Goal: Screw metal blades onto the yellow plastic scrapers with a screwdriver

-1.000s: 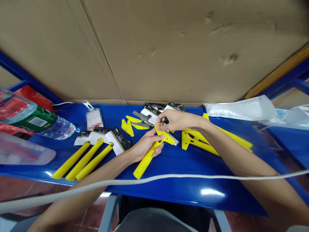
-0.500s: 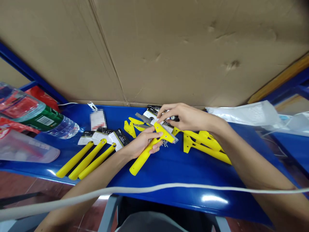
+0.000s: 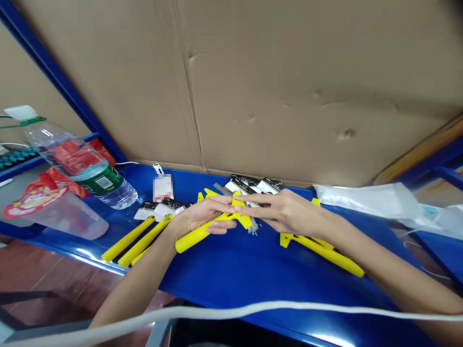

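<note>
Two grips, both bare-handed, are engaged on one yellow scraper, which we find held just above the blue counter. The left grip is closed about its handle near the head, fingers wrapped round and the butt end projecting toward the lower left. The right grip has its fingers stretched forward, the tips meeting the scraper's angled head; the view there is poor, and we cannot tell whether they pinch it or merely rest on it.

Small metal pieces lie loose on the counter just beside the head's lower tip. To the left we record three yellow handles side by side, one largely covered by the left forearm, with black-and-white cards just behind them. More printed cards lie at the back, beyond the grips. Alongside the right forearm we observe a second yellow scraper lying on the counter.

A clear bottle with a green label and a translucent cup are at the far left; a white plastic packet lies at the right, near the cardboard wall. A white cable crosses the foreground.
</note>
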Available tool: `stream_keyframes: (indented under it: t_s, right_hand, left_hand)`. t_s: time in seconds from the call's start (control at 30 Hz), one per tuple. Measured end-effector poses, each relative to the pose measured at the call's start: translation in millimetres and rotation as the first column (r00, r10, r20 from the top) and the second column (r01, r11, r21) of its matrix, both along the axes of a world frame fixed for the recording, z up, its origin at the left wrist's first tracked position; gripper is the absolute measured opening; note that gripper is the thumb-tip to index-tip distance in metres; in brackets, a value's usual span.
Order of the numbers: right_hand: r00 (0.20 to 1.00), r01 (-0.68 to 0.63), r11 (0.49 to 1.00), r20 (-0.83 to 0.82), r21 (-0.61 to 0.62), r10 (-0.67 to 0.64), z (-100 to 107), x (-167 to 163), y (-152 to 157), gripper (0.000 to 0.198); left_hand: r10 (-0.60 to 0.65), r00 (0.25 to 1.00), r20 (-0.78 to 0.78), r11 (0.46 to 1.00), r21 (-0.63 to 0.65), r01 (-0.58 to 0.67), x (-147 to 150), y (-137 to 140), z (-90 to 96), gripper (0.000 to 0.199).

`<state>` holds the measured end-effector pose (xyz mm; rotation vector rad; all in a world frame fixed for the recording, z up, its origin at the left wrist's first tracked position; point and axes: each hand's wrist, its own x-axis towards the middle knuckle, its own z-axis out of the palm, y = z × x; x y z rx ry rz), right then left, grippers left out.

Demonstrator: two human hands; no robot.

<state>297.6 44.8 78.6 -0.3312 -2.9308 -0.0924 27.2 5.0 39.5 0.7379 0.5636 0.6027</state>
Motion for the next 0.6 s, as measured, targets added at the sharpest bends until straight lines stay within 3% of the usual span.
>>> stream_keyframes:
  t_s: [0.17,0.37,0.6]
  right_hand:
    - [0.992,-0.098,0.979,0.097,0.18,0.081,-8,14,-13,0.084]
    - [0.97,-0.238,0.919,0.036,0.315,0.239,-8,19,-22,0.053]
    - [0.957,-0.272,0.885,0.011,0.378,0.289,-7,16,-26,0.04]
  left_hand:
    - [-0.139,0.989,-0.057,0.989,0.039,0.142,3,-5,-2.8,0.006]
    - [-0.245,0.968,-0.058,0.969,-0.014,0.245,10,-11,-5.9,0.033]
    - [-0.324,0.944,0.053,0.934,-0.139,0.329,17,-7,-13.7,0.019]
